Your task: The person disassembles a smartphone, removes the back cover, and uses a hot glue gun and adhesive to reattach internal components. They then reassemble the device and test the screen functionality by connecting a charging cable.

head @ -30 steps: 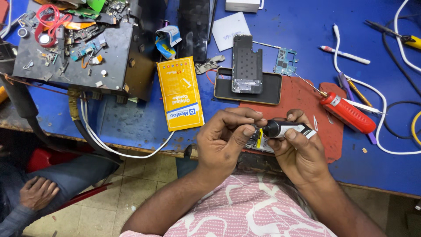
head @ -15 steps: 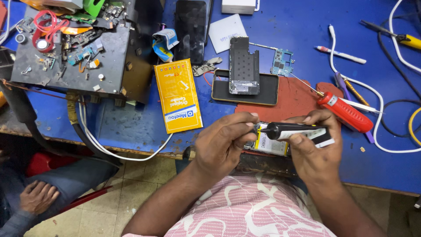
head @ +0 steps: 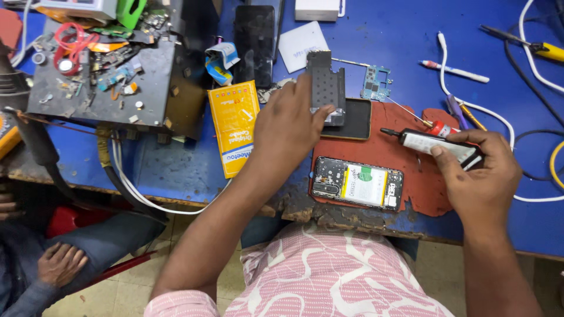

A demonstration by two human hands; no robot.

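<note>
Now the two hands have parted: half a second ago both met over the glue tube at the counter edge. The left hand (head: 291, 126) has moved to twelve o'clock, fingers spread flat on the black phone frame (head: 327, 88). The right hand (head: 479, 170) keeps its grip pinched around the glue tube (head: 432, 142), at three o'clock of the opened phone (head: 357, 183), which lies bare on the red mat (head: 376, 149).

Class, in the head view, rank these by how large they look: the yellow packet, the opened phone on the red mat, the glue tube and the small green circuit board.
1. yellow packet
2. opened phone, only slightly smaller than the packet, so that order is unsure
3. glue tube, partly hidden by the right hand
4. small green circuit board
</note>
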